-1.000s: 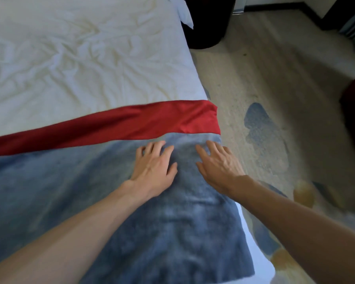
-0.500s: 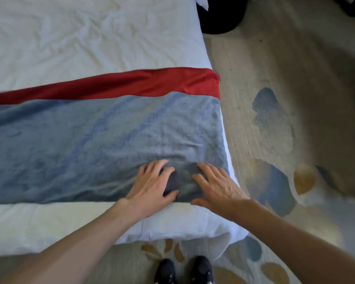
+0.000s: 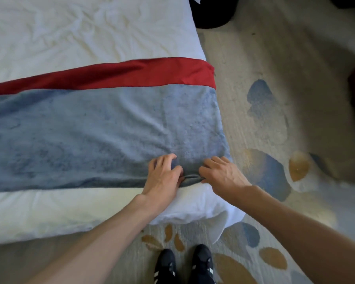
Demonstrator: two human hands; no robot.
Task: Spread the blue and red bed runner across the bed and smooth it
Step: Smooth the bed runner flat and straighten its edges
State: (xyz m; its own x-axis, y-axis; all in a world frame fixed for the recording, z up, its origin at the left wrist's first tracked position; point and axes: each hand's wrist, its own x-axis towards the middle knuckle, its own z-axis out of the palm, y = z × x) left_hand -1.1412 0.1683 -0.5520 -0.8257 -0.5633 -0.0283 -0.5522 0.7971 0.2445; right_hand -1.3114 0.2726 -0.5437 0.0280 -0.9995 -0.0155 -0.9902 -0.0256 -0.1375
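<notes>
The bed runner (image 3: 94, 136) lies across the white bed (image 3: 74, 35), a wide blue plush band with a red satin stripe along its far edge. It runs off the left of the view and ends near the bed's right side. My left hand (image 3: 164, 177) and my right hand (image 3: 221, 175) sit close together at the runner's near edge by its right corner. The fingers of both are curled, and the thumbs pinch a small bunched fold of blue fabric between the two hands.
A strip of white bedding (image 3: 70, 210) shows between the runner and the bed's near edge. My black shoes (image 3: 182, 265) stand on a patterned carpet (image 3: 275, 140) to the right and below. A dark object (image 3: 213, 13) sits on the floor beside the bed's far right.
Both hands slid back from near the red stripe to the runner's near edge. Their flat fingers have now curled and pinched up a fold of blue fabric.
</notes>
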